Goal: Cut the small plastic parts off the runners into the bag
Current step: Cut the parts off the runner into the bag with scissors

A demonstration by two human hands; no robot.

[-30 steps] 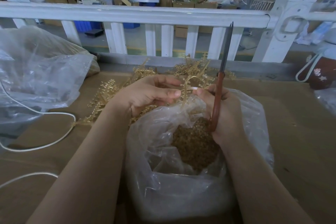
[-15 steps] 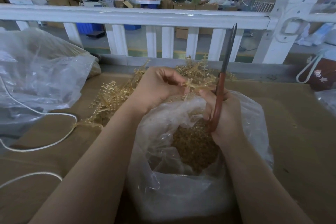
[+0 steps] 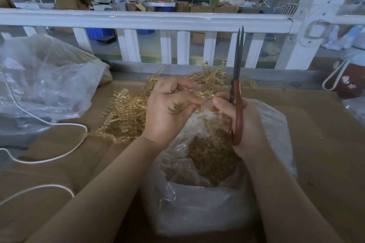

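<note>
The left hand is curling its fingers around a golden plastic runner, holding it just above the open mouth of a clear plastic bag that is sitting on the brown tabletop. The right hand is gripping the red handles of a pair of snips, the dark blades pointing upward and standing slightly apart, while its thumb and forefinger are touching the runner's near end. Cut small parts are lying heaped inside the bag. A pile of uncut runners is resting on the tabletop just behind and left of the bag, near a white cord and a second, crumpled plastic bag. A white railing is running across behind.
</note>
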